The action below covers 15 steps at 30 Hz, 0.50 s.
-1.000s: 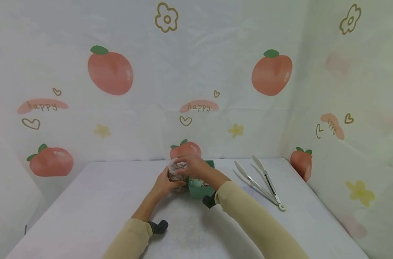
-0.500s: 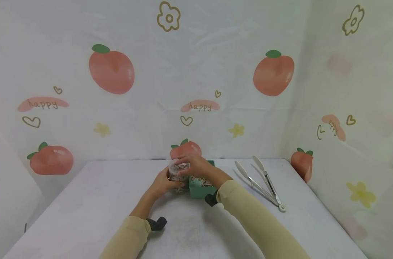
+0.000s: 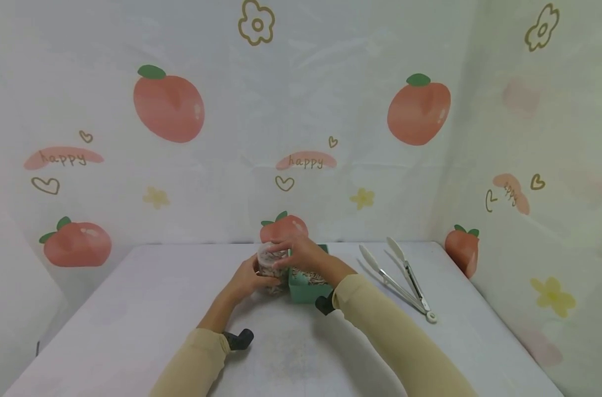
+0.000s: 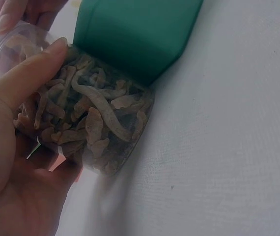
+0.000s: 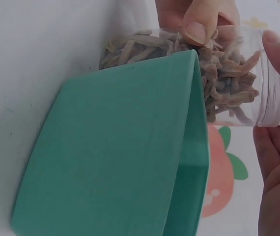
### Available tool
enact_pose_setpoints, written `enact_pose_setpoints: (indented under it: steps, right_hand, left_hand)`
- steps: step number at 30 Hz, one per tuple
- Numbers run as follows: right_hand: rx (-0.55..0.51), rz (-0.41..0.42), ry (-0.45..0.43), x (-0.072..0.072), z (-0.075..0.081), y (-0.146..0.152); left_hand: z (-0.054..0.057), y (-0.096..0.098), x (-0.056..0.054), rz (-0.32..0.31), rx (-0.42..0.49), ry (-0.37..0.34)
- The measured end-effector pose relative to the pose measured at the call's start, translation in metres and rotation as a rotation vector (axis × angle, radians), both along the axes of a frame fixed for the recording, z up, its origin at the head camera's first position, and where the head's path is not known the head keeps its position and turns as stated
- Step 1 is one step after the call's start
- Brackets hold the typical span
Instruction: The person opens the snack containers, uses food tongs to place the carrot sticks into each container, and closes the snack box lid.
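Note:
A clear plastic jar [image 3: 273, 270] stands on the table, holding dried, brownish, root-like pieces [image 4: 96, 108]. My left hand [image 3: 246, 279] grips the side of the jar, its thumb across the near face. At the top, my right hand [image 3: 302, 257] reaches over from the right. Its thumb and fingers hold the clear ridged lid [image 5: 273, 96] from opposite sides. Close against the jar's right side is a green open box [image 3: 308, 294], with similar brown pieces [image 3: 313, 277] inside; my right hand and wrist hide part of it.
Tongs [image 3: 404, 286] with white tips lie spread on the table to the right of the box. A white table [image 3: 172, 298] runs back to a wall sheet [image 3: 231, 198] printed with fruit, and another sheet closes off the right side.
Both hands stay at the jar. My right hand's fingers have shifted slightly at the lid, and my left forearm has drifted a little to the left.

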State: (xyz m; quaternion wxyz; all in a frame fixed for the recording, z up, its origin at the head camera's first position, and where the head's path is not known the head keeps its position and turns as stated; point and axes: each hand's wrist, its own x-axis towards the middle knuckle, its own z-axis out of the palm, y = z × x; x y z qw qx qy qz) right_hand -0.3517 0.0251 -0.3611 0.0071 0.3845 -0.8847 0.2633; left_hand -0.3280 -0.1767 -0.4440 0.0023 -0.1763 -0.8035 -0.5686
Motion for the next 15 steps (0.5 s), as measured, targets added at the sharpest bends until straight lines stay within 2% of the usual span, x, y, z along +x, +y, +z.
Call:
enact_pose_setpoints:
  steps: [7,11,15]
  right_hand:
    - [0.019,0.028,0.013,-0.0001,-0.0016,0.0006]
    - [-0.027,0.039,0.034,0.0003,-0.0051,0.0006]
    - [-0.065,0.018,0.045,0.0031,-0.0099,-0.0002]
  left_hand:
    - [-0.0010,-0.0008,0.0016,0.004,0.017,-0.033]
    - [-0.0029,-0.0004,-0.0005,0.003,0.025,-0.010]
    - [-0.0049,0.0009,-0.0005,0.013,0.005,0.044]
